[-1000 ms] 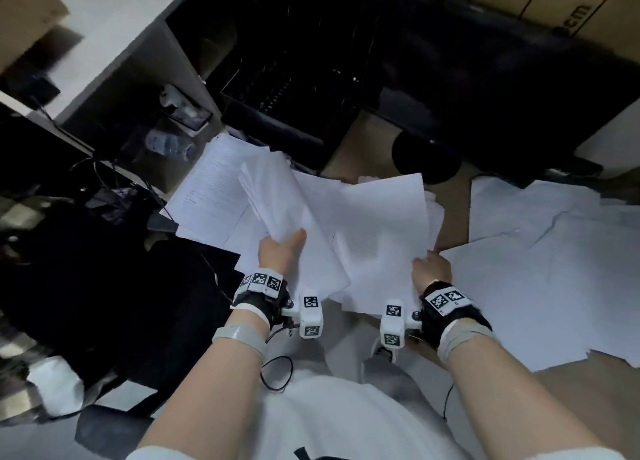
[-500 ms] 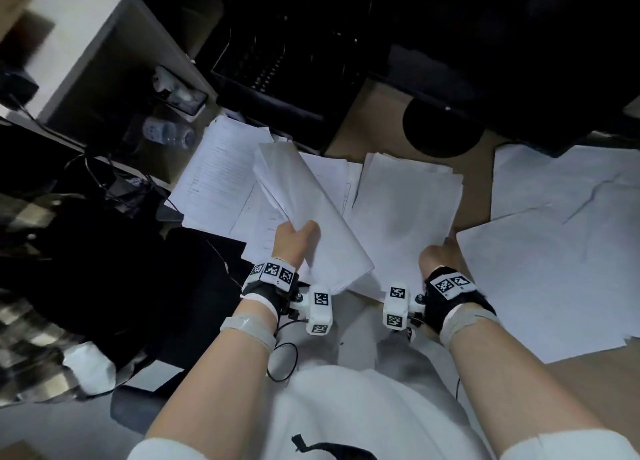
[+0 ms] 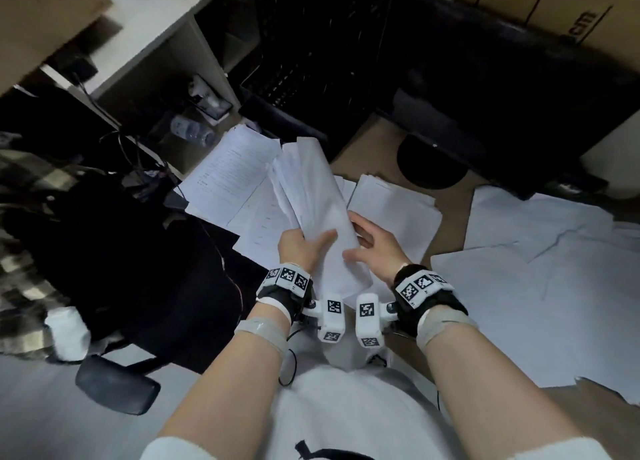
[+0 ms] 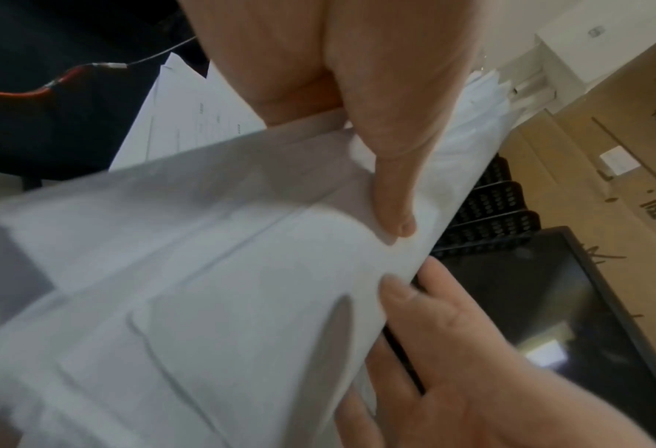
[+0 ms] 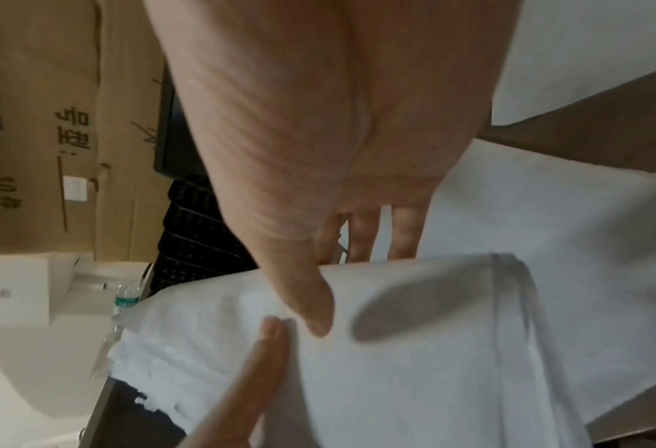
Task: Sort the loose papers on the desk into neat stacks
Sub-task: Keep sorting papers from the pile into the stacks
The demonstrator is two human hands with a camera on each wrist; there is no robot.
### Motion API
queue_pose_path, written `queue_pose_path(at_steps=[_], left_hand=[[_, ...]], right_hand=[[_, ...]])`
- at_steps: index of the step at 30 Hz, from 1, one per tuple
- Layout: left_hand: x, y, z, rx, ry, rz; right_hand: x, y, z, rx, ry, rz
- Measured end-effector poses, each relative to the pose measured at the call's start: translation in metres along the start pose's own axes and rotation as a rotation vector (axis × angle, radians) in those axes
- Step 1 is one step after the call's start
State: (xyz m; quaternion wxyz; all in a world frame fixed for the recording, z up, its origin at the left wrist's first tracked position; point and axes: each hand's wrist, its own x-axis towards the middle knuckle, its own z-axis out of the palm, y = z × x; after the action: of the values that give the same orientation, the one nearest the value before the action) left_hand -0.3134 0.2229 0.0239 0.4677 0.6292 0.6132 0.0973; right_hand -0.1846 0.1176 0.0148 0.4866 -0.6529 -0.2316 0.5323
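Observation:
A curled bundle of white papers point(image 3: 311, 196) is lifted above the desk in the head view. My left hand point(image 3: 311, 243) grips its near left edge, thumb on top. My right hand point(image 3: 358, 244) pinches the right edge, thumb on the front and fingers behind. In the left wrist view my left thumb point(image 4: 391, 182) presses the bundle point(image 4: 203, 272). In the right wrist view my right thumb point(image 5: 310, 303) lies on the bundle point(image 5: 414, 348), with the fingers point(image 5: 364, 236) behind it. A squared stack point(image 3: 394, 213) lies just right of the bundle, and printed sheets point(image 3: 228, 175) lie to its left.
Loose white sheets point(image 3: 536, 269) overlap across the right of the desk. A black monitor point(image 3: 502, 95) on a round base point(image 3: 433, 165) and a black mesh tray point(image 3: 304, 61) stand at the back. A water bottle point(image 3: 192, 132) lies back left, a dark chair point(image 3: 121, 251) at left.
My right hand left the stack on the desk and moved left to pinch the bundle's right edge. The bundle now stands steeper and more curled in my left hand.

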Motion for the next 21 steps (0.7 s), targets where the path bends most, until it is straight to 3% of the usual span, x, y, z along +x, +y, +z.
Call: queue_pose_path(at_steps=[3,9,14,17,21], left_hand=[[-0.006,-0.001,-0.007,-0.154,0.011,-0.032],[-0.016,-0.007,-0.021,-0.338,-0.091,-0.069],[0.003,-0.022,-0.033,-0.263,-0.096,0.01],[0.021,-0.032,-0.045,-0.209,-0.052,0.02],[0.049,-0.039,-0.068,-0.167,-0.071,0.015]], right_hand=[[-0.006,-0.003,0.003,-0.027,0.02,-0.024],[-0.006,-0.004,0.015,0.005,0.068,-0.023],[0.007,-0.002,0.029,0.03,0.145,0.04],[0.02,-0.003,0.036,0.121,0.155,0.158],[0.041,-0.005,0.053,0.158,0.295,0.204]])
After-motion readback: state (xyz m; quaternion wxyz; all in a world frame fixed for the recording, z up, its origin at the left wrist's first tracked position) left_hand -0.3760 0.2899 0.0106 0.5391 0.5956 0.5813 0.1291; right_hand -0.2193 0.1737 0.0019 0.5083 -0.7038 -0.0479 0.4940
